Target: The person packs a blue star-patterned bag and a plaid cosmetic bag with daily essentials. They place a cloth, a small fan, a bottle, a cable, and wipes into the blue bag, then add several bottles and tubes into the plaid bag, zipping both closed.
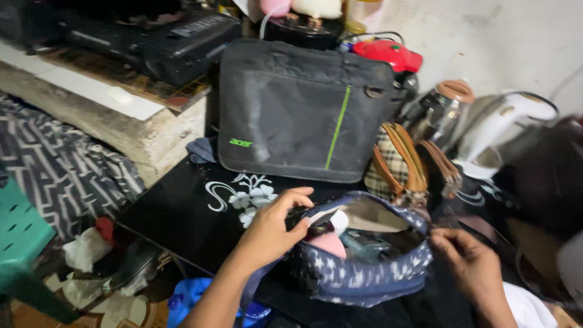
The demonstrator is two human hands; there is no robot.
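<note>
A dark blue pouch with small white stars lies open on a black table with a white flower pattern. My left hand grips the pouch's left rim and holds the opening apart. My right hand pinches the right end of the rim. Inside the pouch I see a pink item, a white piece and a bluish object.
A dark grey laptop bag with a green stripe stands upright behind the pouch. Right of it are a checked handbag with tan straps, a glass jar and a white kettle. A patterned cloth and a green plastic stool lie at left.
</note>
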